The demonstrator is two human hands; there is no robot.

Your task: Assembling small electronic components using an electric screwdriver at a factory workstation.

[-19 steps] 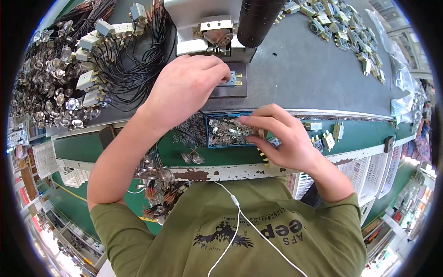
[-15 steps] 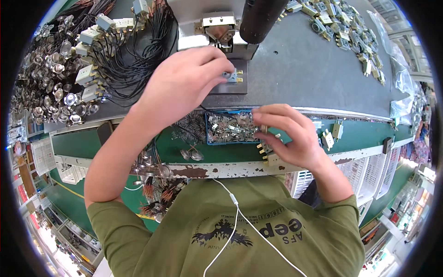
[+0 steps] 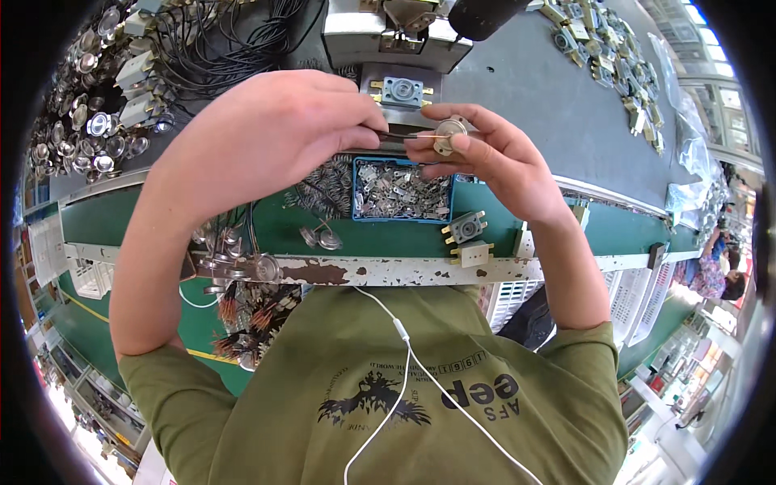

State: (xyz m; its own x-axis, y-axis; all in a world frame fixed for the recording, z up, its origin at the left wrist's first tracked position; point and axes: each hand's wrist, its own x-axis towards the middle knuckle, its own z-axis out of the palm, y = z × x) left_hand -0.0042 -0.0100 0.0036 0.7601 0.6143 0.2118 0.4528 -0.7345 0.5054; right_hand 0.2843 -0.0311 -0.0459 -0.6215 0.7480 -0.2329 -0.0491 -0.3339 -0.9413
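My left hand [image 3: 291, 121] pinches a thin dark lead [image 3: 394, 136] between thumb and fingertips. Facing it, my right hand [image 3: 505, 162] grips a round metal disc [image 3: 449, 129] with a flat brassy tab, thumb on its face. The lead's thin coppery end reaches the disc; whether it is joined there I cannot tell. Just beyond both hands, a grey switch body [image 3: 402, 91] with brass terminals lies on the metal plate [image 3: 368, 77] below the press [image 3: 404, 36]. Beneath my hands sits a blue tray [image 3: 402, 194] of small metal pieces.
Black-leaded switch bodies [image 3: 136, 71] and many metal discs [image 3: 99, 125] crowd the left. More switch bodies [image 3: 602, 65] are heaped at the far right, beside a plastic bag [image 3: 687, 162]. Two switch bodies [image 3: 466, 229] lie right of the tray, near the chipped white table edge [image 3: 388, 272].
My left hand has left the switch body on the plate and now pinches the lead. My right hand has risen from beside the tray, bringing the disc to it. The view has shifted.
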